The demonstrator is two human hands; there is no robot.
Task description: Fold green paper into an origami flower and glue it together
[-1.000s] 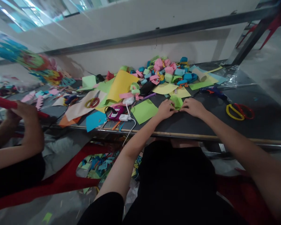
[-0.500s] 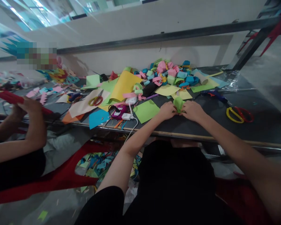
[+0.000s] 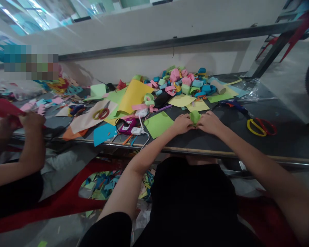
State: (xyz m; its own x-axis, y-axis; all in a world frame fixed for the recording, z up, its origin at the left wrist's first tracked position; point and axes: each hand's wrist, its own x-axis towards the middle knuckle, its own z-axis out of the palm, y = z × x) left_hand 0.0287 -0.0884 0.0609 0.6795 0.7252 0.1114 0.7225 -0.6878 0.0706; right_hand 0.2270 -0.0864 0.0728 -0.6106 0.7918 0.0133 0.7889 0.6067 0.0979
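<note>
Between my two hands, just above the dark table [image 3: 211, 137], is a small piece of green paper [image 3: 195, 117], bent up in the middle. My left hand [image 3: 182, 123] grips its left side with the fingers curled in. My right hand [image 3: 208, 122] pinches the right side, and the fingertips of both hands nearly meet. A flat green sheet [image 3: 159, 124] lies left of my left hand. Beyond my hands lie pale yellow sheets [image 3: 181, 100] and a heap of folded paper pieces [image 3: 186, 81] in pink, blue, green and yellow.
Scissors with yellow and red handles [image 3: 261, 127] and a blue glue gun [image 3: 235, 105] lie to the right. Leftward are a purple power strip [image 3: 127, 126], a rolled yellow sheet [image 3: 135, 96] and more scissors [image 3: 101, 113]. A co-worker's hands [image 3: 32, 123] hold red paper [image 3: 3, 108] at far left.
The whole view has shifted slightly. My hands stay together on the green paper, which looks a little lower and more rounded. The co-worker's red paper has tilted and shifted left.
</note>
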